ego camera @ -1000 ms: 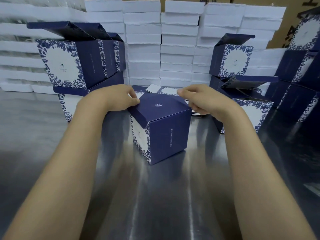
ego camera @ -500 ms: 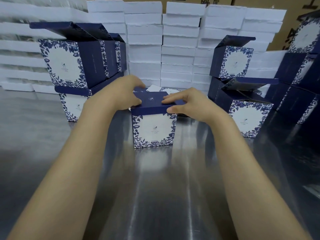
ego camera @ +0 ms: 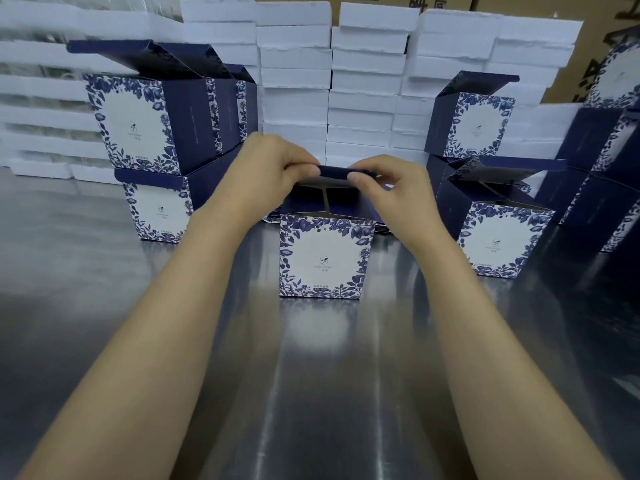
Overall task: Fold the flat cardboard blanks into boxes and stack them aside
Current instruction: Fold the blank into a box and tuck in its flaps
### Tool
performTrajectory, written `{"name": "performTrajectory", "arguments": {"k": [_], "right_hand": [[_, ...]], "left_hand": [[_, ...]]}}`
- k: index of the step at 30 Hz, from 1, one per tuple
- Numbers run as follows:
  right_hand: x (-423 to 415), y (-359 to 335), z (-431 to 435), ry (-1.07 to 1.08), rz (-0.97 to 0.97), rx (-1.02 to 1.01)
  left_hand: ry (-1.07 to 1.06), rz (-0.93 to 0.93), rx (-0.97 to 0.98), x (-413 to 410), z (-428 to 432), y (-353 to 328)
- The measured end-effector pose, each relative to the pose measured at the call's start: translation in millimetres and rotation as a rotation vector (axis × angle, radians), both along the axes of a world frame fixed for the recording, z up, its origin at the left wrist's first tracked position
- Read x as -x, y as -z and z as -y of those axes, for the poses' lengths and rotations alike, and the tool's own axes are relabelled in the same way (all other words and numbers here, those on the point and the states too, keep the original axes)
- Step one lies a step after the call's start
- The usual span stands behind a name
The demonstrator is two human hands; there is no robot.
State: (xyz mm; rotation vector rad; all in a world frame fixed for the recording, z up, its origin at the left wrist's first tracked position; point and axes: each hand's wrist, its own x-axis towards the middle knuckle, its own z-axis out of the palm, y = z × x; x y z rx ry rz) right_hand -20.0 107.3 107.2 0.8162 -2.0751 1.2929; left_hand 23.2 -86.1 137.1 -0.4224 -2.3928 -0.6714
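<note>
Pinching what, the two hands?

– The raised lid flap (ego camera: pixel 337 172) of the box (ego camera: pixel 325 261). The left hand (ego camera: pixel 273 168) grips the flap's left end, thumb on the near side and fingers curled behind. The right hand (ego camera: pixel 391 188) pinches the right end the same way.

Where does the box stand?

– Upright on the steel bench (ego camera: pixel 311 393), in the middle, with its white panel and blue leaf border facing the camera. Its top is open, and dark inner flaps show under the lifted lid.

What is beside it?

– The left stack (ego camera: pixel 145 150) is folded boxes two high, the upper lid up. The right stack (ego camera: pixel 485 188) is also two high, both lids raised. More dark blue boxes (ego camera: pixel 613 188) crowd the far right edge. All stand apart from the box being held.

And behind?

– Some flat blanks (ego camera: pixel 270 218) peek out low beside the box, mostly hidden. Further back, white foam trays (ego camera: pixel 363 81) are piled in tall columns, with brown cartons (ego camera: pixel 609 26) at the top right.
</note>
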Motion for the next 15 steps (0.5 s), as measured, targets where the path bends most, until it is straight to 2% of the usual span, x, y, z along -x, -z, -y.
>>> {"name": "performTrajectory", "arguments": {"k": [7, 11, 15], "right_hand": [[2.7, 3.1, 2.8, 0.086, 0.026, 0.045], [-0.7, 0.7, 7.1, -0.025, 0.058, 0.066], [-1.1, 4.9, 11.5, 0.002, -0.006, 0.062]], "left_hand": [[-0.077, -0.086, 0.041, 4.7, -11.3, 6.9], [-0.097, -0.089, 0.073, 3.3, -13.6, 3.6], [-0.105, -0.081, 0.117, 1.7, -18.3, 3.6]]}}
